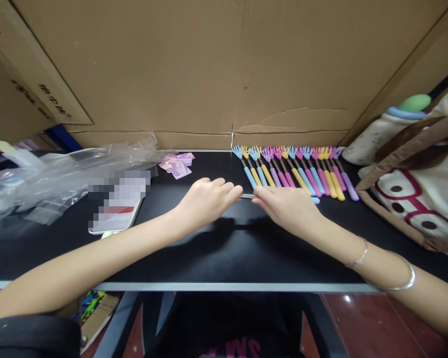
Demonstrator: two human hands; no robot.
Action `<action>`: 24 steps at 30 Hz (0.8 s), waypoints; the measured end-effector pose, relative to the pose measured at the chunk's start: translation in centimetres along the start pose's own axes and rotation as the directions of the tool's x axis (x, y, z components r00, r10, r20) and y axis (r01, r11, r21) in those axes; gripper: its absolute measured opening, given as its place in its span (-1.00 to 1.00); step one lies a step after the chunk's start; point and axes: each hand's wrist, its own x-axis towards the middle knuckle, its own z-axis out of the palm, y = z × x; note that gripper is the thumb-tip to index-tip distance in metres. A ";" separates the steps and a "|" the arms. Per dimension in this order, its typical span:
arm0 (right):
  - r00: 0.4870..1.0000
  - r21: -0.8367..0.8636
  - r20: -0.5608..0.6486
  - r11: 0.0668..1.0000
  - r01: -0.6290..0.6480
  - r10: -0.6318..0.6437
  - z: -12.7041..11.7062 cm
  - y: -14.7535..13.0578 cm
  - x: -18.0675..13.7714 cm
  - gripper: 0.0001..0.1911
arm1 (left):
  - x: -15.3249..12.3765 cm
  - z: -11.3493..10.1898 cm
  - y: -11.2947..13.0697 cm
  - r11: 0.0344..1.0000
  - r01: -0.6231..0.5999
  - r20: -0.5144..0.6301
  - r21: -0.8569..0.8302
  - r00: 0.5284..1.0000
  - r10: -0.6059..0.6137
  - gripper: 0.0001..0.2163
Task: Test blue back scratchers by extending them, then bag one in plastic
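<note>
Both of my hands hold one back scratcher over the middle of the black table. Its thin metal rod [248, 196] shows in the short gap between them. My left hand [212, 199] is closed around one end, and its fingers hide what lies inside. My right hand [285, 205] is wrapped around the other part, with a light blue handle end poking out beyond the palm. Just behind my right hand lies a row of back scratchers [302, 181] with blue, yellow, pink and purple handles, their small claw heads pointing to the cardboard.
Clear plastic bags [70, 169] and a phone [121, 204] lie at left. Small printed cards [179, 165] rest behind my left hand. At right stand a tilted bottle [377, 134] and a cloth bag [425, 194]. A cardboard wall [194, 69] closes off the back.
</note>
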 end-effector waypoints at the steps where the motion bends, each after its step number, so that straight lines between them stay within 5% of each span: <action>1: 1.000 -0.001 -0.010 1.000 0.011 -0.011 -0.3 0.0 -0.2 -0.57 | -0.3 -0.3 0.0 1.000 -0.018 -0.001 0.000 1.000 0.018 -0.83; 9: 0.964 -0.128 -0.194 0.979 0.159 -0.181 -1.7 0.2 -0.6 -0.60 | -2.6 -2.3 -2.2 0.986 -0.119 -0.088 0.119 0.988 0.130 -0.78; 15: 0.988 -0.221 -0.106 0.972 0.084 -0.110 -1.0 7.2 -2.8 -0.50 | -5.5 -1.1 -8.9 0.934 -0.125 -0.102 0.335 0.981 0.167 -0.73; 19: 0.992 -0.294 0.037 0.950 -0.107 0.123 -1.0 13.5 -6.9 -0.40 | -9.0 -1.3 -13.5 0.882 -0.098 -0.027 0.461 0.992 0.125 -0.74; 24: 0.902 -0.445 0.142 0.840 -0.309 0.408 -1.7 17.7 -10.7 -0.64 | -12.8 -2.5 -17.7 0.813 -0.113 -0.076 0.571 0.979 0.190 -0.80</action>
